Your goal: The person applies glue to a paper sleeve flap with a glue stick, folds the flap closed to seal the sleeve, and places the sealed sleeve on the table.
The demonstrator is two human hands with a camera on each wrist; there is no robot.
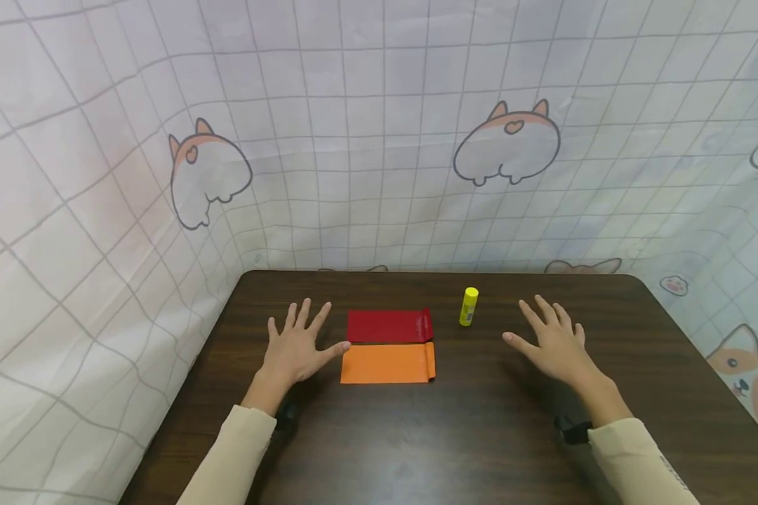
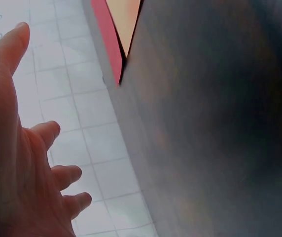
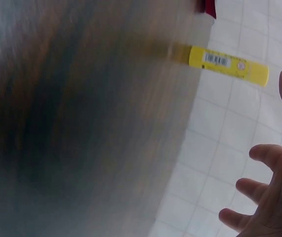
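My left hand (image 1: pixel 295 351) is spread over the left side of the table, palm down, holding nothing. Its thumb tip overlaps the left end of an orange paper envelope (image 1: pixel 384 364) in the head view. Just behind that lies a red envelope (image 1: pixel 384 326); both have a flap at the right end. A yellow glue stick (image 1: pixel 469 306) stands upright to the right of the envelopes, its barcode label showing in the right wrist view (image 3: pixel 225 63). My right hand (image 1: pixel 557 345), fingers spread and holding nothing, is to the right of the glue stick.
The dark wooden table (image 1: pixel 391 442) has rounded far corners. A white grid-patterned cloth (image 1: pixel 366 140) with cartoon dogs hangs behind it and along both sides. Dark bands (image 1: pixel 571 429) are worn at both wrists, below light sleeves (image 1: pixel 638 456).
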